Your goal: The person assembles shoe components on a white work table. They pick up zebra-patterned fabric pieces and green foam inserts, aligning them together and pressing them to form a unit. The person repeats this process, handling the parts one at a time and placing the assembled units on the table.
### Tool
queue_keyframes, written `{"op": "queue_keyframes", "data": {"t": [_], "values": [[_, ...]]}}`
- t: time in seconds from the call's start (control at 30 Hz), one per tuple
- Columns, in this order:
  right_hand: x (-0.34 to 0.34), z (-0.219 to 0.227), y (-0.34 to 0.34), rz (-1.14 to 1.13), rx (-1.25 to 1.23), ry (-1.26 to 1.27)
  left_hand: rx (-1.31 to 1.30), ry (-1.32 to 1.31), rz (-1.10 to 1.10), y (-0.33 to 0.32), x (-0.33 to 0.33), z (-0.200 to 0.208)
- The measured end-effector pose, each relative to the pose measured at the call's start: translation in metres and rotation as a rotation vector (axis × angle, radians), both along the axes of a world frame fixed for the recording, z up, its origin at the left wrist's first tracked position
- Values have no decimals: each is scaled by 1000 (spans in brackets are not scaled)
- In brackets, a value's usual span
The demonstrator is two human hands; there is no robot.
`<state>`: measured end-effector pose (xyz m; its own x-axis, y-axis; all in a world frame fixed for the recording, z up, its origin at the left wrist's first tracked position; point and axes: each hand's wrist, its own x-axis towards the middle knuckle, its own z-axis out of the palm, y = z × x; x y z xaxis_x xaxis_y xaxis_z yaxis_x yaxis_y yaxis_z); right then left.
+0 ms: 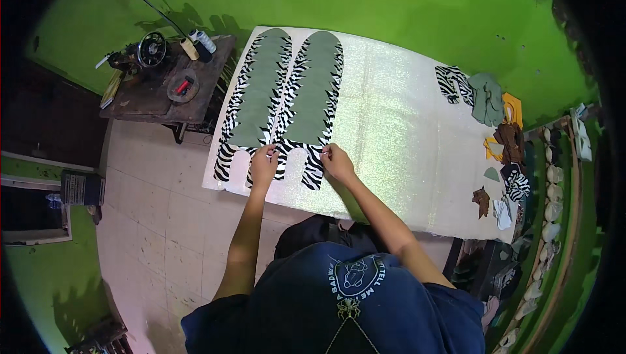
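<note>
My left hand (263,165) is closed, its fingertips pinching the left edge of a U-shaped zebra-print fabric piece (313,170). On the opposite edge my right hand (339,163) pinches the same piece, fingers together. This piece lies against the lower end of the right one of two long columns of overlapping green pieces (313,86) with zebra-print edges. A similar zebra-print piece (223,163) ends the left column (257,96), partly behind my left hand. Both columns lie flat on a shiny whitish sheet (391,125) that covers the table.
Fabric scraps lie at the table's right end: zebra-print (453,85), green (486,99), brown (510,144) and white (502,214). A sewing machine (140,54) and thread cones (203,42) stand on a wooden table at the left. Pale shoe-last shapes (553,194) line a rack on the right.
</note>
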<state>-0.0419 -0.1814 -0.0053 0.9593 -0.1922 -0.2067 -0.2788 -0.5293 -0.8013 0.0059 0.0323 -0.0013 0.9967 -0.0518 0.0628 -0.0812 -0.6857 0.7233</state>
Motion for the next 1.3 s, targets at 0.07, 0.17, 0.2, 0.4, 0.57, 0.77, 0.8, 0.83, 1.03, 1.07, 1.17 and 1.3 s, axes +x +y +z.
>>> {"op": "queue_keyframes", "data": {"t": [0.07, 0.17, 0.2, 0.4, 0.57, 0.77, 0.8, 0.83, 1.03, 1.07, 1.17, 1.3], "values": [[0, 2, 2, -17, -40, 25, 71, -97, 1, -3, -3, 0], [-2, 7, 2, -7, -42, 9, 169, -168, 31, -7, -8, 3], [-3, 8, 2, -1, -34, -4, 199, -178, 42, -9, -11, 5], [-10, 19, -2, -23, -20, 31, 268, -300, 59, -27, -24, 15], [-24, 22, -28, -46, 44, -15, 155, -271, -78, -70, -39, 23], [-50, 22, -71, -146, 110, -67, 64, -237, -322, -143, -55, 27], [-56, 23, -79, -161, 113, -72, 62, -246, -360, -154, -57, 26], [-62, 24, -87, -175, 116, -77, 55, -254, -382, -165, -61, 26], [-98, 24, -142, -324, 126, -19, 14, -183, -534, -229, -79, 27], [-104, 23, -152, -342, 134, -36, 7, -175, -558, -239, -82, 27], [-118, 16, -179, -388, 145, -77, 5, -166, -610, -266, -91, 27], [-130, 11, -215, -441, 148, -85, 0, -160, -672, -298, -98, 27]]}}
